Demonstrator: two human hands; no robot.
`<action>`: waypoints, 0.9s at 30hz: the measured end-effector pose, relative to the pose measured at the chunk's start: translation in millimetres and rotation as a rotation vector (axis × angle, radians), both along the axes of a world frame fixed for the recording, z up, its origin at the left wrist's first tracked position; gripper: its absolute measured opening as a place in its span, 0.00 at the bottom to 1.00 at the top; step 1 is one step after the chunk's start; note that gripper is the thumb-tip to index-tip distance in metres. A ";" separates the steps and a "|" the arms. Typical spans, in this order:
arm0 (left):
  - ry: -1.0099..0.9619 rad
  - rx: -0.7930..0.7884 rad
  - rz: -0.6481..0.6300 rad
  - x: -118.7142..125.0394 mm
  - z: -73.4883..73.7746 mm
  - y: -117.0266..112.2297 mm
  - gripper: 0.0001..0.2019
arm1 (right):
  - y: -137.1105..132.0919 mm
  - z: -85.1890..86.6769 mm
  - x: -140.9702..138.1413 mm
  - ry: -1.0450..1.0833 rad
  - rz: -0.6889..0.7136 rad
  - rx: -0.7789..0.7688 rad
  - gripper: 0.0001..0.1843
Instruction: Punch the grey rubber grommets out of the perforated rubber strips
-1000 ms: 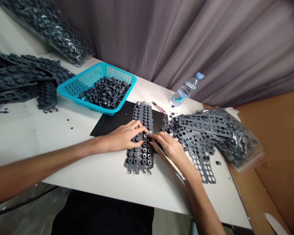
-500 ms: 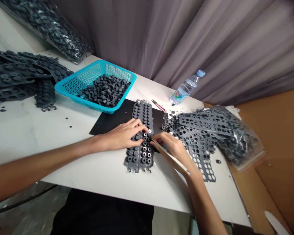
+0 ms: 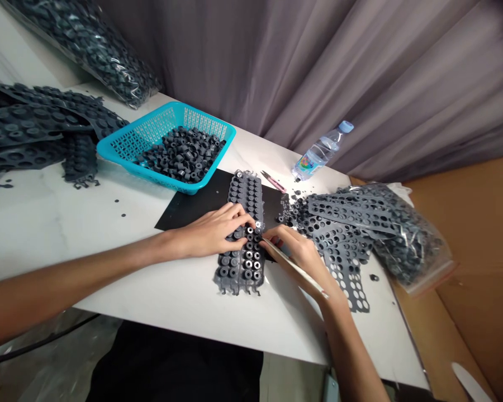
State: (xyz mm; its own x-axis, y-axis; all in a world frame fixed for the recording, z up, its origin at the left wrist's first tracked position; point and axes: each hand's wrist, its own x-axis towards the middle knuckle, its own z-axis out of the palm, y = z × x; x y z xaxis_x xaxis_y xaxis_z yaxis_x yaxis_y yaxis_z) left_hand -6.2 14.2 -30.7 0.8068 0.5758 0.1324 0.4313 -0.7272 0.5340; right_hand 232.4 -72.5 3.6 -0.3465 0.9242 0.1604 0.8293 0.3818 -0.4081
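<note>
A dark grey moulded rubber sheet [image 3: 245, 195] with rows of round, ring-like studs lies lengthwise over a black mat [image 3: 193, 209]. My left hand [image 3: 220, 230] rests across its left side, thumb and forefinger apart and touching the studs. At the sheet's right edge, my right hand [image 3: 295, 245] is closed around a slim off-white tool [image 3: 304, 273]. The tool's narrow end points at a stud between my hands; its exact tip is hard to make out. Pale rings show in the studs on the right half of the sheet, close to me.
A blue basket [image 3: 151, 181] of small rubber pieces stands behind my left hand. Pink-handled snips [image 3: 274, 182] and a water bottle [image 3: 322, 149] lie farther back. Perforated rubber sheets [image 3: 347, 215] and a plastic bag [image 3: 419, 245] are at right. More studded sheets [image 3: 29, 131] lie far left.
The whole view has shifted very slightly. Both hands keep nearly the same places on the sheet, and the tool stays in my right hand.
</note>
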 end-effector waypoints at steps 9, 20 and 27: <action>0.018 -0.002 -0.003 -0.3 3.8 -1.5 0.16 | 0.6 -0.9 -2.1 -0.045 0.014 0.028 0.10; 0.027 -0.007 0.001 0.0 1.7 -0.7 0.18 | 5.8 -13.9 -0.3 -0.202 0.086 0.146 0.17; 0.016 -0.003 0.001 0.4 1.2 -0.7 0.18 | 9.1 -27.9 -3.1 -0.273 0.000 0.228 0.16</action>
State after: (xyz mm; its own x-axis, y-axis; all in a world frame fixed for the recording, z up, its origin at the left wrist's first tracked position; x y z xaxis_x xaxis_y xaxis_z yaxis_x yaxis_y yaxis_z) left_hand -5.9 13.5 -29.5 0.8084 0.5766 0.1183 0.4401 -0.7255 0.5291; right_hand 229.4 -63.4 -24.3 -0.4054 0.8750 0.2644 0.8958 0.4379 -0.0756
